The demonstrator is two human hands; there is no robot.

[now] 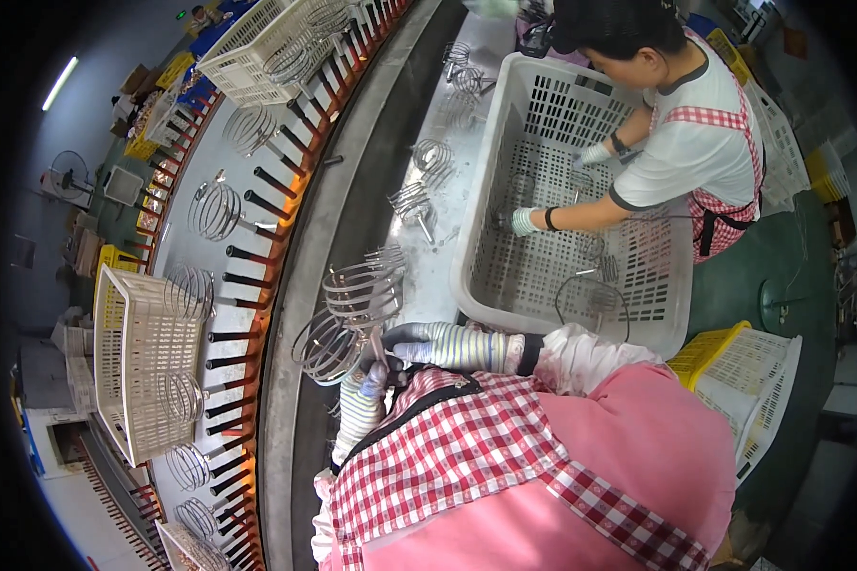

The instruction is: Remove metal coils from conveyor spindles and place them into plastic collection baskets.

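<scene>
Beside the grey conveyor rail (290,381), both striped-gloved hands, left (362,404) and right (438,344), pinch 2 silver wire coil whisks (348,314); best separated gently, untangling loops.

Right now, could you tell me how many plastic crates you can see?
4, maybe more hidden: a white crate top left, a white crate at left, the large grey crate before the co-worker, and a white-and-yellow crate at right.

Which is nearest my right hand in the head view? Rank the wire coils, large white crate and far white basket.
1. wire coils, in the right hand grip.
2. large white crate, just ahead, right.
3. far white basket, top left.
</scene>
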